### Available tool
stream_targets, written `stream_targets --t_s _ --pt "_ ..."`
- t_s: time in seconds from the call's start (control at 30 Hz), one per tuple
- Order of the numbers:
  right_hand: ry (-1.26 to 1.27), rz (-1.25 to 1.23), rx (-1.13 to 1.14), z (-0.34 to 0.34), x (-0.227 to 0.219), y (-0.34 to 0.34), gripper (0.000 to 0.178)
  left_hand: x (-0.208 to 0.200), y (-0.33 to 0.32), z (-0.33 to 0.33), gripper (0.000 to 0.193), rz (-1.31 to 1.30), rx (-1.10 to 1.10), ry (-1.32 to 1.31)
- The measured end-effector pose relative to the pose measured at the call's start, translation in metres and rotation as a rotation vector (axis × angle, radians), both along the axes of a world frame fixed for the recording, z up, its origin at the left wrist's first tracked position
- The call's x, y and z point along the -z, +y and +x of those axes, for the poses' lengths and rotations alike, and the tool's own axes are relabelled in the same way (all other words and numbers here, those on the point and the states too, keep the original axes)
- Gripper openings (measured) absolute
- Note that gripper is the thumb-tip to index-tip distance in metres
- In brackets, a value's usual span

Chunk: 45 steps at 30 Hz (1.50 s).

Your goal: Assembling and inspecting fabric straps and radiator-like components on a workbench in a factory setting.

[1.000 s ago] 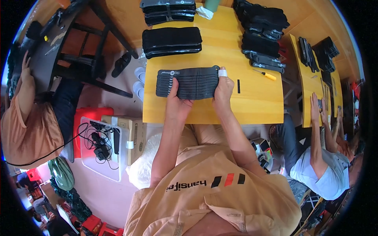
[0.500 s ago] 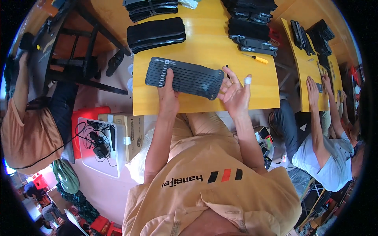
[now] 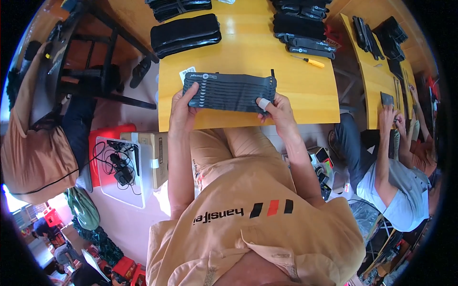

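Observation:
A fanned stack of black straps [image 3: 229, 93] is held level above the near part of the yellow table, its overlapping edges stepped toward me. My left hand [image 3: 183, 107] is closed on the left end, thumb on top. On the right end, my right hand [image 3: 280, 113] grips the stack, its thumb wrapped in white tape and pressed on the upper face. A white printed label [image 3: 187, 73] shows behind the left end. Past the right end a small narrow black piece [image 3: 273, 73] sticks up; what it belongs to is hidden.
Piles of black straps [image 3: 185, 35] lie at the table's far left, with more strap bundles [image 3: 305, 31] far right. Near those is a yellow-handled tool [image 3: 312, 62]. A clear plastic bin with cables [image 3: 121, 174] stands left. Co-workers sit at tables on both sides.
My right hand has gone from open beside the stack to closed on its right end. The stack has levelled out, and the white label has come into sight behind it.

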State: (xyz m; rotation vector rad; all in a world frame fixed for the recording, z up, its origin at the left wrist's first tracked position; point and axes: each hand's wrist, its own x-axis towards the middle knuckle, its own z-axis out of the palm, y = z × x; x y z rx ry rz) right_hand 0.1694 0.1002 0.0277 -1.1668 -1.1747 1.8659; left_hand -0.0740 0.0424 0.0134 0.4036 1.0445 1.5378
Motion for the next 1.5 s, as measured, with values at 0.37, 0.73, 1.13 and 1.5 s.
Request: stream_targets --t_s 0.37,0.73,1.13,1.5 --pt "0.492 -0.402 -0.026 0.017 0.003 0.007 0.010 0.006 -0.005 0.011 0.014 0.002 -0.082 -0.334" --pt "0.031 -0.054 -0.125 0.029 -0.020 0.010 0.010 -0.008 -0.010 0.004 0.016 -0.059 0.135 0.136" --pt "-0.034 0.053 0.119 0.009 -0.018 -0.003 0.038 -0.008 -0.009 0.028 0.021 -0.069 -0.043 0.393" --pt "0.288 0.046 0.358 -0.007 -0.028 -0.032 0.039 -0.025 -0.010 0.024 0.023 -0.086 -0.035 0.166"
